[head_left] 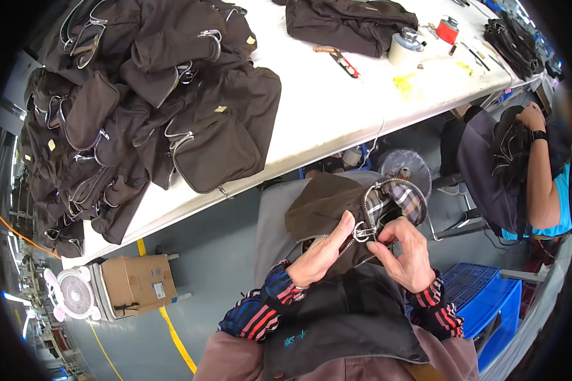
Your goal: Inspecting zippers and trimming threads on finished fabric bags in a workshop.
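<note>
A dark brown fabric bag [318, 206] lies over my lap, its metal zipper undone so that the plaid lining [405, 198] shows. My left hand [321, 259] grips the bag's near-left side, thumb stretched along the zipper edge. Close to its thumb tip is a silver zipper pull with a ring [362, 233]. On the other side of that pull, my right hand [405, 254] has thumb and fingers pinched on the zipper edge, the fingers partly curled inside the opening. A black apron [343, 317] covers my lap beneath the bag.
Ahead stands a white table [324, 101] with a heap of similar brown bags [152, 95] at left. On it are a cutter [344, 63], a pale can [405, 49] and a red can [447, 30]. A co-worker's arm [543, 171], blue crates [483, 298], a carton [136, 286] and a fan [76, 295] surround me.
</note>
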Motion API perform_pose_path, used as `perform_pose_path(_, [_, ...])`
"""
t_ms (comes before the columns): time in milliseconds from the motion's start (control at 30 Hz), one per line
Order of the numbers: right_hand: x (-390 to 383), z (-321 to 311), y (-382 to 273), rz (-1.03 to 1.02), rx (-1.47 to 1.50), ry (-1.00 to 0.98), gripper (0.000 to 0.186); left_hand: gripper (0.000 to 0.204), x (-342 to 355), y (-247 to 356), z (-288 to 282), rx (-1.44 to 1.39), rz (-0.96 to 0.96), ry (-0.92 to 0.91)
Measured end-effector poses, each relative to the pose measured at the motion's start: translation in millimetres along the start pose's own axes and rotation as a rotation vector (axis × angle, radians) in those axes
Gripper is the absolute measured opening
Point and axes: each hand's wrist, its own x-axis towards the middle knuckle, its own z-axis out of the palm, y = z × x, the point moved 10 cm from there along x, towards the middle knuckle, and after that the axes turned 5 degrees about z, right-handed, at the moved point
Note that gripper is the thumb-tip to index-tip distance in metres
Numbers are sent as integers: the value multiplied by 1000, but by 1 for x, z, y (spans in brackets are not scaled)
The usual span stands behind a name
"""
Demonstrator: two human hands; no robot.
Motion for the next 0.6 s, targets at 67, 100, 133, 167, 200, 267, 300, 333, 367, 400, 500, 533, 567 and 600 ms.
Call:
perform_pose_path(67, [-9, 13, 17, 45, 42, -36, 18, 45, 3, -12, -7, -43, -62, 48])
perform_pose_path(100, [-13, 15, 22, 59, 42, -40, 18, 45, 3, -15, -8, -48, -75, 48])
perform_pose_path(133, [-16, 12, 28, 84, 30, 1, 17, 40, 5, -13, -11, -80, -41, 78])
perform_pose_path(167, [-18, 8, 32, 103, 22, 41, 16, 35, 6, -7, -16, -108, -1, 114])
perform_pose_path(200, [-20, 5, 38, 150, 32, 43, 14, 27, 4, 3, -17, -141, 28, 161])
perform_pose_path(267, [-26, 3, 46, 171, 61, 55, 14, 29, 4, 1, -16, -141, 24, 99])
perform_pose_path(300, [-28, 1, 50, 182, 87, 71, 14, 31, 4, 0, -10, -140, 29, 33])
perform_pose_path(333, [-31, -2, 54, 258, 168, 90, 18, 33, 6, -1, -3, -202, 32, 20])
perform_pose_path(367, [-29, -4, 51, 272, 162, 94, 18, 33, 9, -6, 0, -207, 19, 13])
perform_pose_path(400, [-24, -12, 37, 208, 88, 146, 21, 37, 10, -10, 5, -279, -5, -2])
perform_pose_path(500, [-18, -17, 24, 117, -30, 193, 28, 44, 11, -17, 18, -388, -37, -89])
perform_pose_path(533, [-20, -14, 36, 171, -7, 196, 26, 47, 12, -17, 23, -424, -33, -151])
perform_pose_path(567, [-22, -11, 46, 222, 20, 196, 24, 47, 13, -19, 21, -427, -39, -152])
perform_pose_path(600, [-21, -15, 39, 132, -19, 232, 15, 50, 13, -23, 21, -436, -73, -193])
